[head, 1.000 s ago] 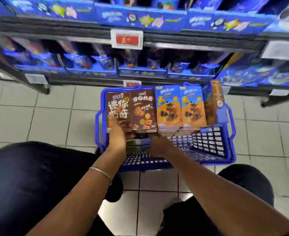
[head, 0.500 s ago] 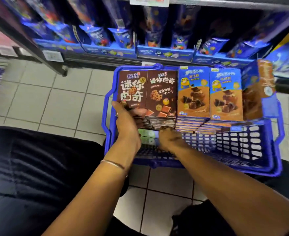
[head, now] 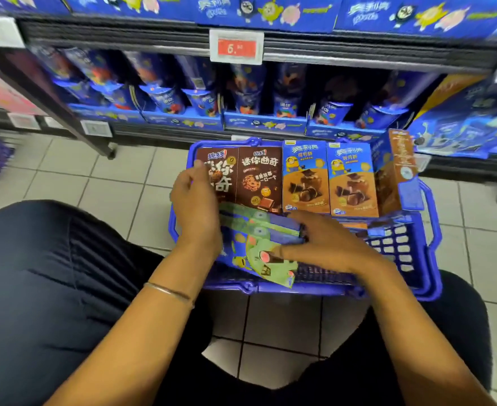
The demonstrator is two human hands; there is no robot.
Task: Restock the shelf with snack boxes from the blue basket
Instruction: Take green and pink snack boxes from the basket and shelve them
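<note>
Hands are both down in the blue basket [head: 329, 290], which sits on the tiles right in front of the shelf [head: 373, 55]. Looks like the left hand [head: 196, 206] grips one end of a fanned bunch of green boxes [head: 266, 260] and the right hand [head: 326, 244] curls round the other, near-left corner. Brown boxes [head: 259, 180] and orange-blue boxes [head: 305, 177] stand along the far side.

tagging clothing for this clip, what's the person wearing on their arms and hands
Both forearms are bare, with no sleeves in view. The left hand and right hand wear no gloves. A thin metal bangle circles the left wrist; the right wrist shows nothing.
</note>
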